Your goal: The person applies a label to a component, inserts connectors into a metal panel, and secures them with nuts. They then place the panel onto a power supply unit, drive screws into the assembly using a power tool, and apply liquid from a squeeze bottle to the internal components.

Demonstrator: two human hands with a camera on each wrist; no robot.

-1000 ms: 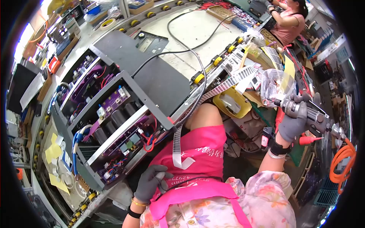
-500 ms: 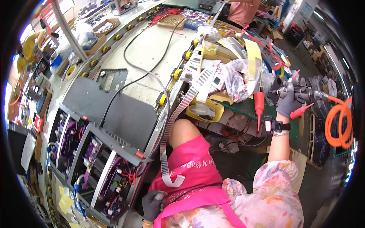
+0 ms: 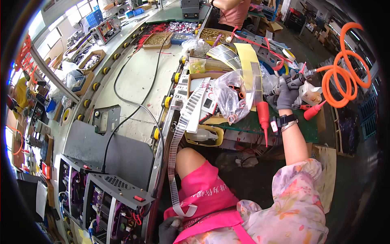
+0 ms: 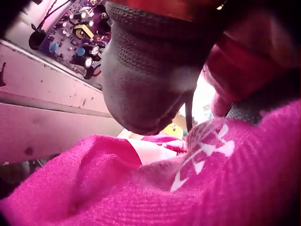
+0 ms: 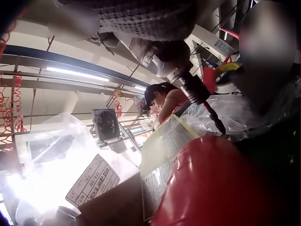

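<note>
My gloved right hand [image 3: 287,96] grips a metal air screwdriver [image 3: 298,80] above the right end of the cluttered bench. A coiled orange hose [image 3: 336,83] runs from the tool's rear. In the right wrist view, the screwdriver's dark bit holder [image 5: 195,88] points down past a red bottle [image 5: 211,188]. Low at my lap, my gloved left hand [image 3: 168,231] lies against the pink apron [image 3: 203,187], fingers bent. In the left wrist view the glove [image 4: 146,75] hangs over the apron cloth; I cannot tell whether it holds something small.
Left on the conveyor stands an open-framed machine [image 3: 109,203] with purple boards, beside a dark panel [image 3: 109,146] and black cable [image 3: 140,103]. A striped label strip [image 3: 174,154] hangs to my lap. Plastic bags [image 3: 233,95], red bottles [image 3: 263,116] and a yellow bin [image 3: 205,135] crowd the right.
My view has swung right, so the machine has shifted to the lower left. The right hand still grips the screwdriver and has turned over the bench. My left hand stays by the apron.
</note>
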